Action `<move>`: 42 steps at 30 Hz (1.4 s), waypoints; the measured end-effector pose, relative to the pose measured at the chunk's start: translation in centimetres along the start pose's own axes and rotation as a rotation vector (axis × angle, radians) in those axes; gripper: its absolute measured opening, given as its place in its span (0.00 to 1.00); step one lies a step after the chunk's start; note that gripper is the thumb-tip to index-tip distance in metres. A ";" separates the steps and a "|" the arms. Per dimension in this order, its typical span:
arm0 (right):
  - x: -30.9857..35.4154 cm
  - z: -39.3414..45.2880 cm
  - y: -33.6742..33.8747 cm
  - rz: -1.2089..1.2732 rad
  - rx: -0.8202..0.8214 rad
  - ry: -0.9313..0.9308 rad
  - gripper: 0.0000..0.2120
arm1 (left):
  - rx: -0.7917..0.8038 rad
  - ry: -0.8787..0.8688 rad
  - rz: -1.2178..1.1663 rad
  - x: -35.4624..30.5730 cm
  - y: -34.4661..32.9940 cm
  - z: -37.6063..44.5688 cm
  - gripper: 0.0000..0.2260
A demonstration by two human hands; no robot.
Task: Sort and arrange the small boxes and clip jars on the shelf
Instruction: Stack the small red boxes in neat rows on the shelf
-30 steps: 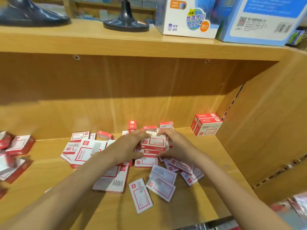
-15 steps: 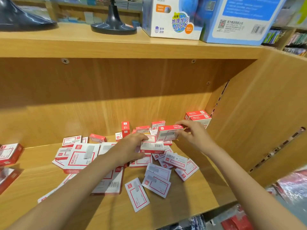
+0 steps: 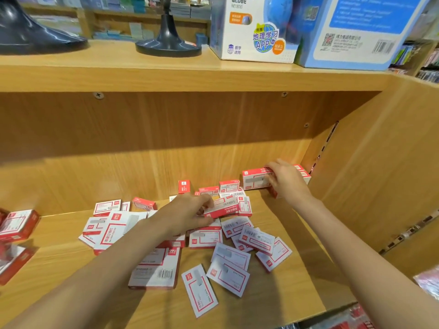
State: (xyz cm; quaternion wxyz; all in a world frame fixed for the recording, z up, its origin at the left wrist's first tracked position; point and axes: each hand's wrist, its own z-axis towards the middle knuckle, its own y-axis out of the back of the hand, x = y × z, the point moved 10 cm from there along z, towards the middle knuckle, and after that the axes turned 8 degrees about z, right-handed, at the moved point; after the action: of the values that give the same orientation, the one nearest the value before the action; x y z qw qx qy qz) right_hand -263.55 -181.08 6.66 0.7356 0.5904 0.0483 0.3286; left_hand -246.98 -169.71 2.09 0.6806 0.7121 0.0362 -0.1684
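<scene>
A small red-and-white box (image 3: 256,181) sits at the back right of the wooden shelf (image 3: 297,293), right of centre in the frame, and the right hand (image 3: 286,180) grips its right end with fingers curled over the top edge. It stands on its long side, just beside 2 more boxes (image 3: 304,173) stacked in the shelf's rear right corner, which the hand partly hides; whether it touches them cannot be told.

Near the middle of the frame the left hand (image 3: 192,210) pinches the left end of another box (image 3: 224,207), fingertips curled onto it, holding it tilted above the heap.

Around and below that hand lies a loose scatter of the same small boxes (image 3: 228,269), mostly flat with white faces up, overlapping one another across the centre of the shelf. A larger flat box (image 3: 156,271) with a barcode lies under the left forearm. A few boxes stand upright along the back wall (image 3: 229,186).

At the left edge of the frame sit bigger red cartons (image 3: 17,225), blurred.

On the upper shelf (image 3: 118,77), across the top of the frame, stand 2 dark stand bases (image 3: 168,43), a white globe box (image 3: 256,29) and a blue box (image 3: 351,32).
</scene>
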 end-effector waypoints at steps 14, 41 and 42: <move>-3.7 -2.3 2.7 0.354 -0.270 -0.095 0.06 | -0.363 -0.013 -0.150 -3.3 4.3 2.5 0.10; -2.3 -3.3 0.8 0.006 -0.234 0.036 0.15 | -0.227 0.052 -0.146 -3.8 -1.1 4.8 0.22; -1.8 -3.8 1.1 0.051 -0.267 0.054 0.13 | -0.228 0.050 -0.103 -3.4 -1.2 4.3 0.21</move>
State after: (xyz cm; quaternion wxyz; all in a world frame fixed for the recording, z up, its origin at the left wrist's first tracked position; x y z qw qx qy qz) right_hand -267.18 -178.80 5.93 0.7974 0.4794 0.0091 0.3664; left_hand -251.32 -173.20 1.85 0.7465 0.6313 0.1087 -0.1800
